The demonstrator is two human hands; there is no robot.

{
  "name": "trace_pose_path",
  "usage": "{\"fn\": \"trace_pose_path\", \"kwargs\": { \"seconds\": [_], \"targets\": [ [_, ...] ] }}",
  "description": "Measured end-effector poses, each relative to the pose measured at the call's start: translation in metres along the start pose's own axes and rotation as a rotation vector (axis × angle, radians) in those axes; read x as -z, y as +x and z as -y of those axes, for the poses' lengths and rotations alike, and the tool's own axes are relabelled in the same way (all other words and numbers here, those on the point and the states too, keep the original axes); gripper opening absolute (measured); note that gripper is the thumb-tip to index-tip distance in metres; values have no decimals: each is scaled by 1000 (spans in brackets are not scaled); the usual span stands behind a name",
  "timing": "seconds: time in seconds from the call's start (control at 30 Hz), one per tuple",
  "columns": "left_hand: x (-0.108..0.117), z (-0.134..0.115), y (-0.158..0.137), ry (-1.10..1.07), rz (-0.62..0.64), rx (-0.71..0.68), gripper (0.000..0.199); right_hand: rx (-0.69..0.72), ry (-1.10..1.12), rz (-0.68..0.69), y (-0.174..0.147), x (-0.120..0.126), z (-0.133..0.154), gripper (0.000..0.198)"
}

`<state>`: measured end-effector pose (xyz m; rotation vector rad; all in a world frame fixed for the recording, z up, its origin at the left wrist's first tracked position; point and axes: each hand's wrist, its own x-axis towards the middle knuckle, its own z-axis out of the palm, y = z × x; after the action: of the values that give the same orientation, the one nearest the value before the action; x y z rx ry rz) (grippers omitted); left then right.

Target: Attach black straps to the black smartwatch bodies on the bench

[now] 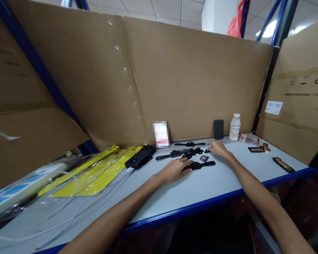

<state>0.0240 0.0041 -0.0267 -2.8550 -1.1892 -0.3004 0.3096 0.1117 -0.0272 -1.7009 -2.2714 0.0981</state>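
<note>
My left hand rests on the table with its fingers closed over the left strap end of a black wristwatch. The fingers partly hide that strap. Just beyond them, several black watches and straps lie in a loose cluster, and one more black watch lies flat behind it. My right hand reaches in from the right, its fingertips bent down at a small black part, too small to name exactly. Between the hands lies a small dark square piece.
A black power bank with white cables lies left, beside yellow plastic-wrapped packs and a power strip. A phone and a white bottle stand behind. Dark packets lie right. Cardboard walls enclose the table.
</note>
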Motion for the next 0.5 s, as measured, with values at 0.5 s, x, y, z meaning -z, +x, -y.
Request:
{"fn": "trace_pose_path", "kwargs": {
  "seconds": [0.5],
  "targets": [
    [3,-3,0,-6,4,5,41,-55,230,266,-4,13,8,37]
  ]
}}
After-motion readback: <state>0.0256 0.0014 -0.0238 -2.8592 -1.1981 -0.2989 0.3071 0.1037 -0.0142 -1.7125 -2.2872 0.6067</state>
